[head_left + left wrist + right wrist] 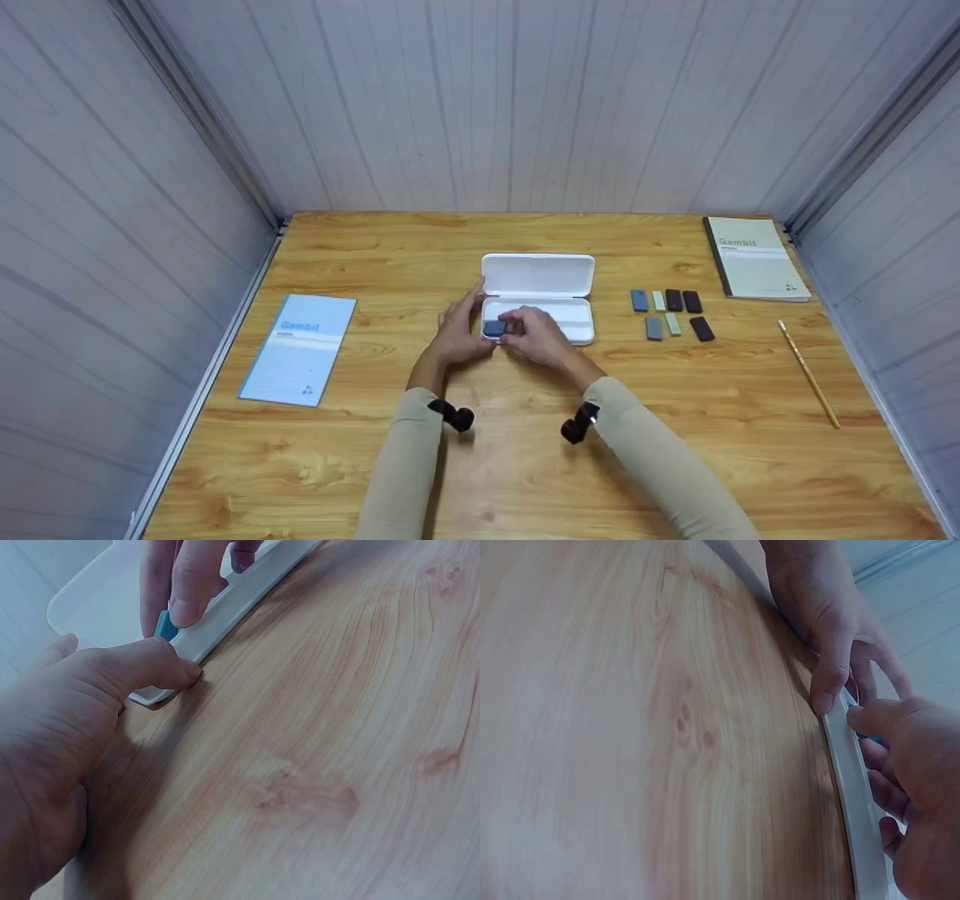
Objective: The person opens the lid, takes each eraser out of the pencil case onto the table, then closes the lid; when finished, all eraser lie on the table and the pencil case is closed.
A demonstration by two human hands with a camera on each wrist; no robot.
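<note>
A white pencil case [577,322] lies on the table with its lid [538,274] raised at the back. My left hand [456,334] grips the case's left end, thumb at the front corner and fingers along the side. In the left wrist view, that left hand [97,697] has its thumb on the case rim [232,615]. My right hand [538,336] reaches into the base and pinches a dark blue eraser [494,328] by its right end, in the left front corner. This eraser [165,626] appears teal in the left wrist view, partly hidden by the fingers.
Several small erasers, blue [639,301], pale green [673,324] and black [702,328], lie in two rows to the right. Beyond them are a cream notebook [761,270] and a pencil [808,375]. A light blue notebook [300,360] lies at the left. Walls enclose the table.
</note>
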